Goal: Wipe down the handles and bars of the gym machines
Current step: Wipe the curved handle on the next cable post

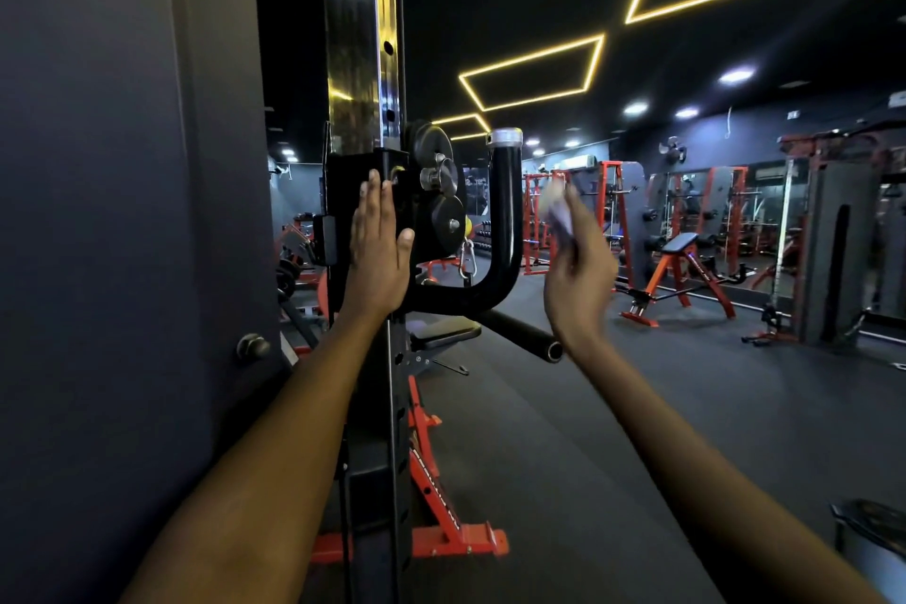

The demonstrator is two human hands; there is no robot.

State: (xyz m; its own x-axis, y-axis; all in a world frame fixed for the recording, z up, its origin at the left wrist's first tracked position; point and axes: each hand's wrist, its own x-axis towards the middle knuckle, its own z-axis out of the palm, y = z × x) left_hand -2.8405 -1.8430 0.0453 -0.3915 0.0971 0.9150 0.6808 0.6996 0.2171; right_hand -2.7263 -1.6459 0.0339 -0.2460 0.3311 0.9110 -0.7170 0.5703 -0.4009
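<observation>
At the centre of the scene, against the black carriage point(365, 191) on the perforated upright point(363, 39), the left hand point(377, 235) is laid flat with fingers straight. Just right of the black curved handle bar point(507, 221), and apart from it, a pale cloth point(559, 216), blurred, is gripped in the right hand point(578, 270). An orange bench point(681, 270) is seen far right.

The cloth point(559, 216) in the right hand point(578, 260) is a blur. The upright post point(360, 39) is cut off at the top.
</observation>
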